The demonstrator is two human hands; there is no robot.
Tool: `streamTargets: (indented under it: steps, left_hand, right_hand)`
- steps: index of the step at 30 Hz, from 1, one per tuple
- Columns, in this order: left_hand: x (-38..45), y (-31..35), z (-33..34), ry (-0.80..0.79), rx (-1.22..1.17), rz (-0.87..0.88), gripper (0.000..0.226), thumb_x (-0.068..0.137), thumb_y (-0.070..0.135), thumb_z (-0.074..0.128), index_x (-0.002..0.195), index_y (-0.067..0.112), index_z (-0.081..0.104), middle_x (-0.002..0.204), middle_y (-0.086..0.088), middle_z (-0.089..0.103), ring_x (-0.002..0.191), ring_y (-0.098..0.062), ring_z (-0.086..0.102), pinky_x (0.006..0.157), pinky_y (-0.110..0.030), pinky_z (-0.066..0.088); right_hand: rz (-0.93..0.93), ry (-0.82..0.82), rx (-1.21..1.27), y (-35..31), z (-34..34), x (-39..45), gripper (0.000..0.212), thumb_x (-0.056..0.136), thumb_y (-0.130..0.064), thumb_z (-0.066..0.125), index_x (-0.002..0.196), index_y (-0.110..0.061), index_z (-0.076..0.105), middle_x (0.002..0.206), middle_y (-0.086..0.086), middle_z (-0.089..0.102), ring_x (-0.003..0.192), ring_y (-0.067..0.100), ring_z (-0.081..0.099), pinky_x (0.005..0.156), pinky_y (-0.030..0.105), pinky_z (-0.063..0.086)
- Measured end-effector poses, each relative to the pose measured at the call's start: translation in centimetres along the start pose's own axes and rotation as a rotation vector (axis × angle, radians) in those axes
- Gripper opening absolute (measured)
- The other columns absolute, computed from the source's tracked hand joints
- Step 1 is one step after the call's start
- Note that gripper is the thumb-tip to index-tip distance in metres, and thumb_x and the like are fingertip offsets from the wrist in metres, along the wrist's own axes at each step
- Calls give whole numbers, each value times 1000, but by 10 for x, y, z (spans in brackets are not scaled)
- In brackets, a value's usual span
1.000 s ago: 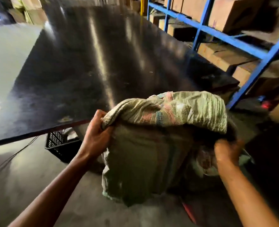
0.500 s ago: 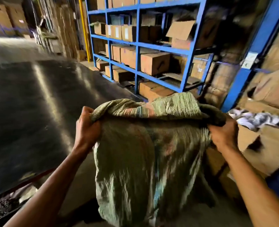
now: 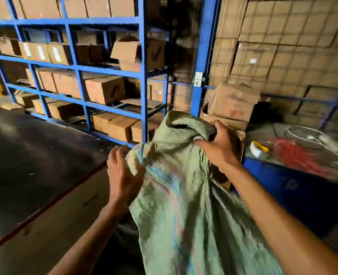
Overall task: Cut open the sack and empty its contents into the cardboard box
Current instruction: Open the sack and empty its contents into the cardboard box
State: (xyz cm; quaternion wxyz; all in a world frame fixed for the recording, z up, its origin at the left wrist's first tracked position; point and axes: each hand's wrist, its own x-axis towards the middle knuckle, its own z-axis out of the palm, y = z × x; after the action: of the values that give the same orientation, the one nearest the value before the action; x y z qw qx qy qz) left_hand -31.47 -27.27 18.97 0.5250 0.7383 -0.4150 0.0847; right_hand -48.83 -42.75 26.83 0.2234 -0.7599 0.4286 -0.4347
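A green woven sack [image 3: 184, 205] with faded coloured stripes hangs in front of me, limp and flat. My right hand [image 3: 219, 149] grips its top edge, fingers curled into the bunched fabric. My left hand [image 3: 122, 173] lies against the sack's upper left corner with fingers spread; whether it holds the fabric is unclear. An open cardboard box [image 3: 223, 120] stands just behind the sack, mostly hidden by it and by my right hand.
A dark table [image 3: 35, 155] with a reddish edge runs along the left. Blue shelving [image 3: 142, 76] full of cardboard boxes stands behind. A blue bin [image 3: 303, 185] with red wires and plastic sits on the right, below stacked cartons.
My view has swung right, from the table to the shelving. The sack has risen and turned; my right hand now holds it higher, and my left hand has loosened its grip on the corner.
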Motion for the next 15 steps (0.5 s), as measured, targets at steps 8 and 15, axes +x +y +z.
streamTargets:
  steps: [8,15]
  left_hand:
    - [-55,107,115,-672,-285,203,45,84,45,62,57,19,39,51,-13,54,61,-38,57,50,-32,32]
    - [-79,169,180,-820,-578,268,43,88,28,62,52,17,40,47,-14,52,47,-22,49,48,-39,41]
  right_hand:
    - [165,-56,-31,29,-56,-10,50,43,-53,72,88,-41,55,89,-6,73,85,20,68,79,43,56]
    - [351,8,162,56,-170,-96,68,79,-11,73,136,-27,39,91,11,65,76,7,61,67,11,47]
